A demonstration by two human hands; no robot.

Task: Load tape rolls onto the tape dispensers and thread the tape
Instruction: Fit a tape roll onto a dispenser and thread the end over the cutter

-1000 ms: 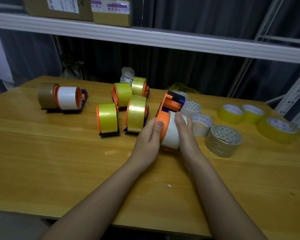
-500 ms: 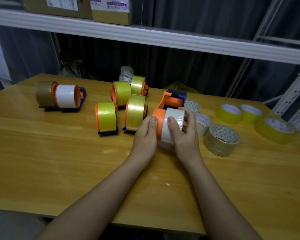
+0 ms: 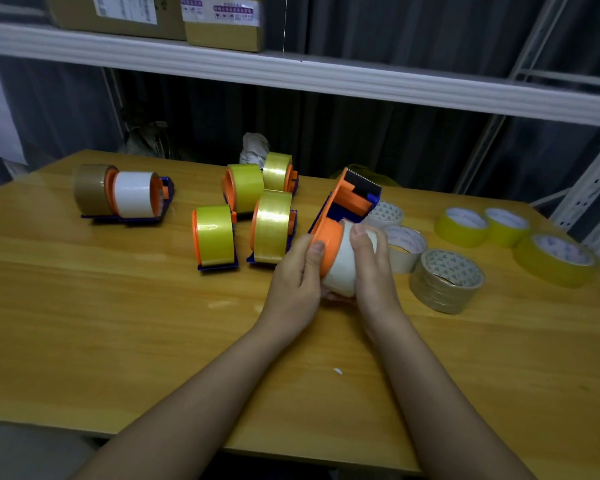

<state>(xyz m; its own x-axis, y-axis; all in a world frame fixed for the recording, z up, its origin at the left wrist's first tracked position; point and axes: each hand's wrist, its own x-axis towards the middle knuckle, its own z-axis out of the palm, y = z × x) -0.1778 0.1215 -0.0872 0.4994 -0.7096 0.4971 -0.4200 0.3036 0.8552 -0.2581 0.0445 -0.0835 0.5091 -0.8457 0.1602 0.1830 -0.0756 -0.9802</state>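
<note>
Where curled: fingers [image 3: 362,233] round white roll [image 3: 340,271].

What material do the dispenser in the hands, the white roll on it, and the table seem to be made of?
Dispenser: probably moulded plastic, matte orange and blue, uniform colour with crisp edges.
White roll: tape, likely paper or opaque film; dull surface, no shine.
Table: wood or wood-look laminate, glossy; grain lines and soft reflections show.

Orange-and-blue tape dispenser [image 3: 349,206], tilted, cutter end raised; white tape roll [image 3: 342,268] seated on its orange hub, held above worktop [image 3: 118,323].
</note>
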